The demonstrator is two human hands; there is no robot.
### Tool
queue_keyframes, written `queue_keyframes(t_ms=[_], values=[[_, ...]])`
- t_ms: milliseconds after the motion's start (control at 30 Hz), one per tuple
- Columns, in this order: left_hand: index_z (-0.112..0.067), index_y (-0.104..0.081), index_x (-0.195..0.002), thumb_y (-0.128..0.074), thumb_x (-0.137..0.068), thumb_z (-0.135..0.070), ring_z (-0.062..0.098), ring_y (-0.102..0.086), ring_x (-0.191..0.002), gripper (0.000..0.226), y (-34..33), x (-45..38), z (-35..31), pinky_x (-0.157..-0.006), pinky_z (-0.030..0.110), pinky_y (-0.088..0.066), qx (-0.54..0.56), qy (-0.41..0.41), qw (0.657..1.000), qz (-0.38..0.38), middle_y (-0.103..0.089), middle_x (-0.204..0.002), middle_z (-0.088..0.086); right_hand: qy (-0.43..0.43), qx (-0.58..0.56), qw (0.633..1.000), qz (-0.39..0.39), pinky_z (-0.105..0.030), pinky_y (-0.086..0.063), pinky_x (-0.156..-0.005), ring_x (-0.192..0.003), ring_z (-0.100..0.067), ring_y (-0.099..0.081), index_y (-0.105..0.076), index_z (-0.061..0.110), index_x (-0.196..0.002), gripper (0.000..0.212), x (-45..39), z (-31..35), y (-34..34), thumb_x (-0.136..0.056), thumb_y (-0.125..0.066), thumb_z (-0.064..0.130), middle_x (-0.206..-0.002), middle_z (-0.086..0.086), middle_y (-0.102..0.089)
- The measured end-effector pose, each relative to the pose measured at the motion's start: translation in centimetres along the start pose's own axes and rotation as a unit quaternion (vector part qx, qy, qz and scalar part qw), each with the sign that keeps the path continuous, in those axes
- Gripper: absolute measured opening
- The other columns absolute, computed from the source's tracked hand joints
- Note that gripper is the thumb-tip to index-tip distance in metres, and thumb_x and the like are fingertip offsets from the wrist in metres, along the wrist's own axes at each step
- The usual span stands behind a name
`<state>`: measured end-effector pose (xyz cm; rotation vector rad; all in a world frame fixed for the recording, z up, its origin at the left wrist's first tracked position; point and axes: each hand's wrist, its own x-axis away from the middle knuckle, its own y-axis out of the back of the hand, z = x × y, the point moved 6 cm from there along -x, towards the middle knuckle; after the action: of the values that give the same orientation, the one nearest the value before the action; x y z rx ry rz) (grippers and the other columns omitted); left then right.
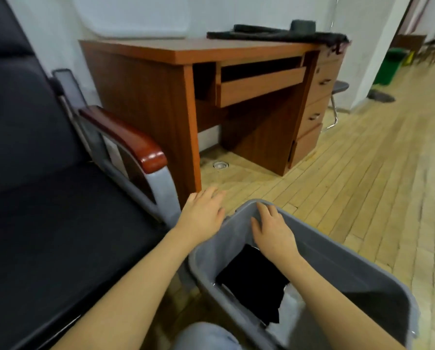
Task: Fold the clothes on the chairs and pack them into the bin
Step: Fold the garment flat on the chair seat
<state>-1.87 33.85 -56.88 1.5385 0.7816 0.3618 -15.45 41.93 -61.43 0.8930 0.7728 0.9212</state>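
Across the left side of the frame stands a black chair (47,198), cut off by the left and lower edges, with a red-brown armrest (133,142). At the upper centre a wooden desk (160,79) carries dark items on its far end – too blurred to name. At the lower right a grey bin (363,271) stands on the wooden floor (363,173), its near side out of frame. Inside it lies a black folded garment (254,281), partly hidden by the right forearm. The left hand (201,215) hovers beside the bin, fingers straight and slightly spread, holding nothing. The right hand (274,231) is over the bin's far rim, fingers loosely spread – whether they touch the wall I cannot tell.
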Motion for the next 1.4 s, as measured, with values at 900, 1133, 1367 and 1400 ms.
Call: queue_keyframes(t_ms=[900,1133,1367,1400], values=[[-0.011,-0.068,-0.104,-0.033,-0.082,-0.04,0.033,-0.064,-0.091,0.051,21.1,52.2,28.2,-0.076,0.043,-0.046,-0.118,0.5,0.845,-0.147,-0.065,-0.102,0.008,0.53,-0.117,0.827,0.145,-0.036,-0.041,-0.087,-0.1,-0.02,-0.054,-0.05,0.023,-0.134,0.036,18.8,57.3,-12.2,-0.099,-0.045,0.031,-0.11,0.002,-0.059],[-0.02,-0.049,-0.135,-0.044,-0.097,-0.031,0.023,-0.041,-0.126,0.039,21.8,62.0,34.5,-0.101,0.035,-0.025,-0.148,0.592,0.777,-0.153,-0.048,-0.136,0.0,0.57,-0.122,0.792,0.184,-0.029,-0.02,-0.087,-0.123,-0.02,-0.044,-0.053,0.026,-0.132,0.036,22.9,67.5,-19.5,-0.099,-0.043,0.035,-0.131,0.004,-0.055],[-0.022,-0.033,-0.144,-0.033,-0.101,-0.036,0.017,-0.03,-0.136,0.046,21.4,64.9,41.3,-0.105,0.031,-0.022,-0.162,0.608,0.766,-0.13,-0.031,-0.151,-0.003,0.534,-0.186,0.796,0.215,-0.026,-0.013,-0.092,-0.126,-0.017,-0.041,-0.044,0.027,-0.14,0.044,23.8,75.1,-25.1,-0.098,-0.045,0.039,-0.131,0.004,-0.054],[-0.021,-0.031,-0.146,-0.032,-0.101,-0.037,0.017,-0.027,-0.138,0.047,21.1,65.1,42.2,-0.107,0.032,-0.02,-0.151,0.614,0.763,-0.13,-0.028,-0.153,-0.002,0.517,-0.199,0.801,0.228,-0.026,-0.013,-0.092,-0.124,-0.017,-0.041,-0.043,0.027,-0.14,0.045,23.5,75.4,-26.0,-0.097,-0.046,0.04,-0.127,0.004,-0.056]])
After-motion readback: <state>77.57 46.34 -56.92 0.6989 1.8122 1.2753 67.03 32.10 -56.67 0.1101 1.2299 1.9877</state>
